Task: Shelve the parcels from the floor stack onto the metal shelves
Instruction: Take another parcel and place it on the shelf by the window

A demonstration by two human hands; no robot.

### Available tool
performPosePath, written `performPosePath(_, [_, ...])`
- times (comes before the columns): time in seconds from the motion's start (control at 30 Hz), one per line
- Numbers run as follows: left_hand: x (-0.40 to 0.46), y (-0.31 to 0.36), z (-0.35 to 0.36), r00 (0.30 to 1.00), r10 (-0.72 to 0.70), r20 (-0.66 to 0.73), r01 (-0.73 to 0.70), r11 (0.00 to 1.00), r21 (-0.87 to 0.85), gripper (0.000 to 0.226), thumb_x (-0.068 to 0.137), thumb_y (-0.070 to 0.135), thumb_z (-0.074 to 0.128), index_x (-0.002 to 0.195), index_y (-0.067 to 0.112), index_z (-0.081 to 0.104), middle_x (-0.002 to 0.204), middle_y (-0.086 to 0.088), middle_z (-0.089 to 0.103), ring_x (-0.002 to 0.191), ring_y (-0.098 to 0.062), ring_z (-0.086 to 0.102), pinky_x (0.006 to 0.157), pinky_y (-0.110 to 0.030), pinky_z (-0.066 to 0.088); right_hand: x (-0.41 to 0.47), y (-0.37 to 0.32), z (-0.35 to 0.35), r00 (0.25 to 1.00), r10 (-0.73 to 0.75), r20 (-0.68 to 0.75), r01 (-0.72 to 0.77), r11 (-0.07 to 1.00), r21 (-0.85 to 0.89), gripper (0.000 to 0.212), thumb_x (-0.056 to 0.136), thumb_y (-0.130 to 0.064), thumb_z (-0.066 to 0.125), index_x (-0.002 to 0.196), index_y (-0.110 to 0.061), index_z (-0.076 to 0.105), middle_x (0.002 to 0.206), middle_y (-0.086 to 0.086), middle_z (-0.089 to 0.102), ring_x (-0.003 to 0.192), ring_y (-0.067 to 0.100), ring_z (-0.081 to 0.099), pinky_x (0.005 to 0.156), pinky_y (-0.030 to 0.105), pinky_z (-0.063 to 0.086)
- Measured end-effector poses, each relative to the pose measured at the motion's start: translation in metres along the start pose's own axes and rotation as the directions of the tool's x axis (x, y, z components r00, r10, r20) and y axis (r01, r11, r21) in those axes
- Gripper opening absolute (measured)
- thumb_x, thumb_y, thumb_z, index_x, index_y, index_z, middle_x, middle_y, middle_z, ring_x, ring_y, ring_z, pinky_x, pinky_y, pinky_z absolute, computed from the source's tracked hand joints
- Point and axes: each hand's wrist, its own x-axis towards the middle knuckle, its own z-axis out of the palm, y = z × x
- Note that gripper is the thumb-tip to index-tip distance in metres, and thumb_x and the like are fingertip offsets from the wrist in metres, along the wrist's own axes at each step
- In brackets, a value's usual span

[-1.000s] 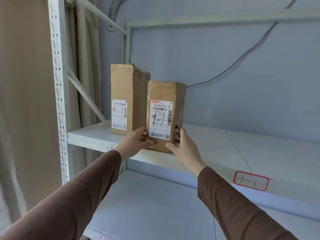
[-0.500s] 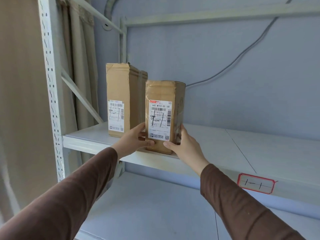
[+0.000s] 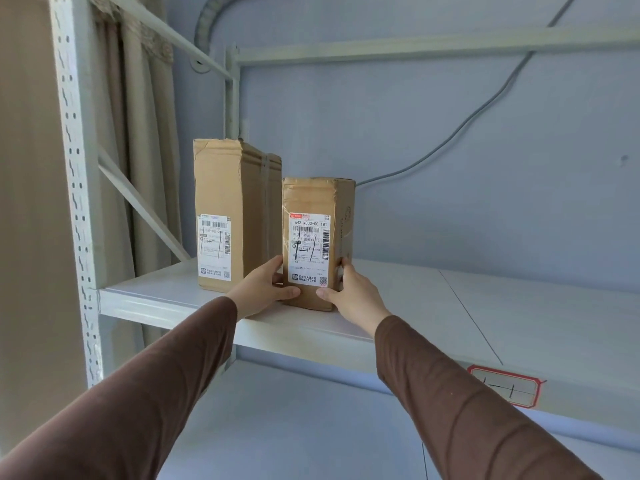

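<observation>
— What's moved since the earlier frame?
— Little: the shorter parcel (image 3: 313,244) sits further back on the shelf (image 3: 450,306), just beside the taller parcel (image 3: 232,216).
— The hands?
— Both arms reach forward. Left hand (image 3: 265,289) grips its lower left edge, thumb across the front; right hand (image 3: 349,294) grips the lower right edge.

Pale blue wall (image 3: 450,116) with a grey cable (image 3: 485,109) running across it, beige curtain (image 3: 145,150) at left, soft daylight
</observation>
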Motion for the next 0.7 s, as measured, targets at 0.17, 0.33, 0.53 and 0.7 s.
performPosePath(0.17, [0.005, -0.005, 0.003, 1.000, -0.001, -0.021, 0.001, 1.000, 0.005, 0.055, 0.087, 0.020, 0.080, 0.135, 0.028, 0.054, 0.127, 0.010, 0.069, 0.121, -0.013, 0.063, 0.110, -0.044, 0.048, 0.007, 0.002, 0.005, 1.000, 0.019, 0.002, -0.019, 1.000, -0.007, 0.075, 0.094, -0.039, 0.068, 0.154, -0.020, 0.027, 0.144, 0.003, 0.058, 0.127, 0.028, 0.058, 0.103, 0.036, 0.045])
performPosePath(0.33, [0.003, -0.007, 0.005, 0.999, 0.001, -0.048, 0.000, 1.000, 0.021, 0.057, 0.087, 0.023, 0.079, 0.137, 0.030, 0.053, 0.127, 0.011, 0.068, 0.121, -0.014, 0.063, 0.110, -0.043, 0.047, 0.007, 0.004, 0.008, 1.000, 0.023, -0.013, -0.024, 0.999, -0.034, 0.075, 0.095, -0.037, 0.067, 0.155, -0.020, 0.025, 0.140, 0.004, 0.060, 0.124, 0.028, 0.059, 0.099, 0.034, 0.045])
performPosePath(0.53, [0.001, -0.002, 0.008, 0.998, -0.008, -0.070, 0.008, 1.000, 0.010, 0.055, 0.089, 0.015, 0.077, 0.134, 0.032, 0.050, 0.124, 0.011, 0.066, 0.122, -0.015, 0.061, 0.107, -0.033, 0.047, 0.003, 0.004, 0.009, 0.999, 0.041, -0.012, -0.041, 0.999, -0.019, 0.065, 0.095, -0.034, 0.068, 0.148, -0.021, 0.034, 0.138, 0.004, 0.060, 0.122, 0.028, 0.060, 0.099, 0.035, 0.046])
performPosePath(0.7, [-0.003, 0.002, 0.008, 0.997, -0.010, -0.080, 0.012, 1.000, 0.027, 0.069, 0.089, 0.015, 0.078, 0.148, 0.025, 0.043, 0.133, 0.005, 0.062, 0.121, -0.013, 0.059, 0.101, -0.025, 0.045, -0.001, 0.004, 0.010, 0.999, 0.053, -0.009, -0.053, 0.998, -0.025, 0.067, 0.094, -0.034, 0.068, 0.150, -0.021, 0.033, 0.142, 0.004, 0.059, 0.126, 0.028, 0.058, 0.101, 0.035, 0.044])
